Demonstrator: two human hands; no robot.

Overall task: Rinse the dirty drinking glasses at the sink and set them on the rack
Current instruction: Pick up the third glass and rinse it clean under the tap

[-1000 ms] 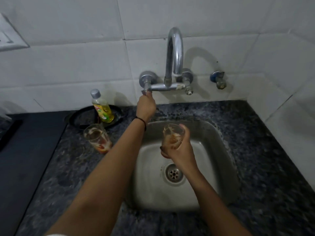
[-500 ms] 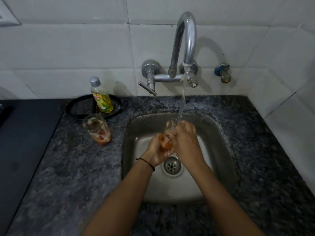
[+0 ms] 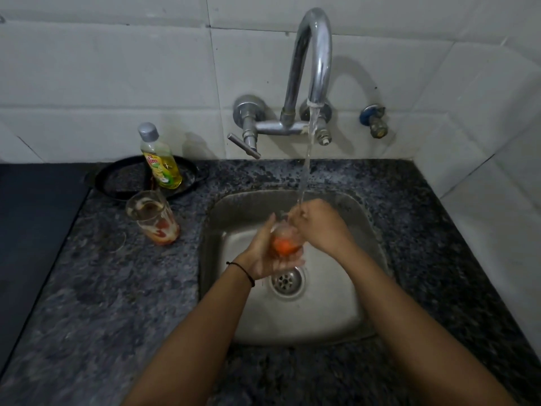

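Note:
Over the steel sink (image 3: 345, 312), both my hands hold one drinking glass (image 3: 285, 243) with orange-red residue at its bottom. My left hand (image 3: 265, 253) cups it from below and the left. My right hand (image 3: 320, 227) covers its top and right side, fingers at the rim. Water runs from the chrome tap (image 3: 313, 63) in a thin stream onto the glass rim and my right fingers. A second dirty glass (image 3: 152, 218) with red smears stands upright on the dark granite counter (image 3: 117, 288), left of the sink. No rack is in view.
A yellow dish-soap bottle (image 3: 160, 159) stands on a black round tray (image 3: 123, 178) behind the second glass. The tap lever (image 3: 243, 145) sticks out to the front left. A blue-capped valve (image 3: 374, 121) is on the tiled wall. A black surface (image 3: 32, 218) borders the counter's left.
My left hand left the tap lever and came down to the glass. Water now runs from the tap. Both hands hold the glass under the stream, slightly lower over the drain.

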